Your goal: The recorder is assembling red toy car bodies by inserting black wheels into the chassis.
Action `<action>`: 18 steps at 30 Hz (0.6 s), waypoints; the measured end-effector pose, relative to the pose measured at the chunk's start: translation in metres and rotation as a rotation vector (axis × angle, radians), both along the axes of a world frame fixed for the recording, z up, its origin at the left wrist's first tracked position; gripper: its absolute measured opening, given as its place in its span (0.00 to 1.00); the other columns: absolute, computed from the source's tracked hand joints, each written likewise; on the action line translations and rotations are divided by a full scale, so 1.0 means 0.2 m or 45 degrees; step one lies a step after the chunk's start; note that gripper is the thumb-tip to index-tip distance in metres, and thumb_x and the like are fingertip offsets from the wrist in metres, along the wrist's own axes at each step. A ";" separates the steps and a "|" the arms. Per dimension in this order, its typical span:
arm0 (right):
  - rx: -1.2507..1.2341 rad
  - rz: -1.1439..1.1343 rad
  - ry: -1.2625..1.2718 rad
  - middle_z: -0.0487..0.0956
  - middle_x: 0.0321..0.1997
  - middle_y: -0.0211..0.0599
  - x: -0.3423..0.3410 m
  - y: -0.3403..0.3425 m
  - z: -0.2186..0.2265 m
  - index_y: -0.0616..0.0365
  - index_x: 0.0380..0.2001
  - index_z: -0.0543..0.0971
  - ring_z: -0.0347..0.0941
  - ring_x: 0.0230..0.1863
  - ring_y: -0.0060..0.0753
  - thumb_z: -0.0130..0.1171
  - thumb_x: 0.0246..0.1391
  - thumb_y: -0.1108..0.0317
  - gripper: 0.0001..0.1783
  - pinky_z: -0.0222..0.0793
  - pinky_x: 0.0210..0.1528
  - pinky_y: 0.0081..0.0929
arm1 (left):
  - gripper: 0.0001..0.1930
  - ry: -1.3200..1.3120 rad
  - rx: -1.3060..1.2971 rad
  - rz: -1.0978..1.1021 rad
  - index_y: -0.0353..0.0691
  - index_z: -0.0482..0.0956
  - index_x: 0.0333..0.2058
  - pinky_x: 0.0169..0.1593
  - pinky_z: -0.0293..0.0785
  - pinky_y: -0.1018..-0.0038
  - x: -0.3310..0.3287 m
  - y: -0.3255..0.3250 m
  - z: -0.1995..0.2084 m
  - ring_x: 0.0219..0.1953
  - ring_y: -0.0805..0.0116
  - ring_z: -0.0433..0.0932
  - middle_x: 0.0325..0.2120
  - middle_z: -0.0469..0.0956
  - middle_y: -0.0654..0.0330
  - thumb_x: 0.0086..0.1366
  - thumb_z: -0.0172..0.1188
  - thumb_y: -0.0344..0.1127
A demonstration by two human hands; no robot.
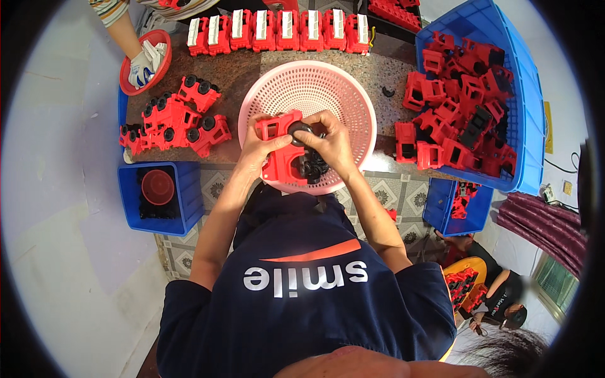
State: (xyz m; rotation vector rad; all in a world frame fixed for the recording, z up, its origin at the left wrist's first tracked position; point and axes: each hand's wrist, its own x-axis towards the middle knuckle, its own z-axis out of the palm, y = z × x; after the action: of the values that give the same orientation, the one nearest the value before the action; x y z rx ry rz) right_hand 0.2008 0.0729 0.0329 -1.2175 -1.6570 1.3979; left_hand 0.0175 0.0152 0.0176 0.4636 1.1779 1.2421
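My left hand (257,150) grips a red toy truck body (283,162) over the near half of a pink perforated basket (247,94). Fingers of my right hand (333,143) are closed on a black toy wheel (300,130), pressed against the truck's side. My left thumb also reaches to the wheel. Beside the truck, several loose black wheels (317,169) lie in the basket, partly hidden by my right hand and the truck.
Left on the table, red trucks with black wheels (170,120) are piled. Trucks with white tops (287,30) stand in a row behind. A blue crate (526,94) of red bodies (460,101) is at right. A co-worker's gloved hand (144,68) reaches into a red bowl (165,47).
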 end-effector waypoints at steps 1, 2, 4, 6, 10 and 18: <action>0.115 0.015 -0.159 0.75 0.39 0.32 0.01 -0.01 0.00 0.61 0.42 0.76 0.72 0.37 0.23 0.74 0.42 0.65 0.25 0.71 0.42 0.24 | 0.39 -0.049 -0.025 -0.039 0.39 0.60 0.53 0.54 0.72 0.68 -0.01 -0.01 -0.01 0.50 0.62 0.74 0.47 0.72 0.55 0.46 0.76 0.29; 0.040 0.045 -0.175 0.72 0.50 0.39 0.02 -0.04 0.01 0.62 0.53 0.71 0.71 0.49 0.30 0.72 0.42 0.60 0.36 0.68 0.52 0.29 | 0.39 -0.053 -0.032 -0.043 0.39 0.60 0.53 0.54 0.72 0.68 -0.04 -0.03 -0.02 0.50 0.62 0.74 0.47 0.72 0.55 0.46 0.76 0.29; -0.421 0.211 0.289 0.69 0.57 0.45 0.01 -0.09 -0.07 0.64 0.62 0.62 0.67 0.58 0.35 0.69 0.43 0.59 0.45 0.62 0.61 0.31 | 0.39 -0.260 0.004 -0.332 0.39 0.61 0.54 0.56 0.70 0.68 -0.08 -0.08 -0.02 0.51 0.64 0.73 0.48 0.71 0.57 0.44 0.74 0.27; -0.466 0.368 0.399 0.67 0.60 0.44 0.00 -0.17 -0.13 0.64 0.65 0.59 0.64 0.62 0.36 0.68 0.44 0.66 0.45 0.58 0.65 0.31 | 0.49 -0.200 -0.047 -0.356 0.40 0.55 0.62 0.59 0.68 0.65 -0.10 -0.17 0.00 0.56 0.63 0.70 0.53 0.68 0.56 0.43 0.75 0.27; -0.066 0.164 0.215 0.70 0.55 0.45 -0.03 -0.29 -0.12 0.65 0.60 0.66 0.67 0.59 0.38 0.69 0.39 0.65 0.42 0.61 0.62 0.32 | 0.59 0.064 0.045 -0.410 0.42 0.46 0.66 0.61 0.65 0.64 -0.05 -0.26 0.04 0.59 0.62 0.66 0.57 0.64 0.56 0.38 0.77 0.28; -0.090 0.323 0.098 0.73 0.52 0.50 -0.02 -0.28 -0.17 0.63 0.55 0.71 0.72 0.54 0.47 0.72 0.40 0.55 0.40 0.67 0.57 0.36 | 0.61 0.066 -0.092 -0.324 0.41 0.47 0.66 0.62 0.63 0.64 -0.06 -0.31 -0.02 0.58 0.61 0.66 0.55 0.66 0.55 0.34 0.78 0.28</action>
State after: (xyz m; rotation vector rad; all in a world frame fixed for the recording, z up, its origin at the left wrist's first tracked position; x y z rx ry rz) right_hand 0.1963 0.0171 -0.0018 -1.0038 -1.7687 1.6476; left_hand 0.0049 -0.0474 0.0136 0.5754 1.1644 0.9707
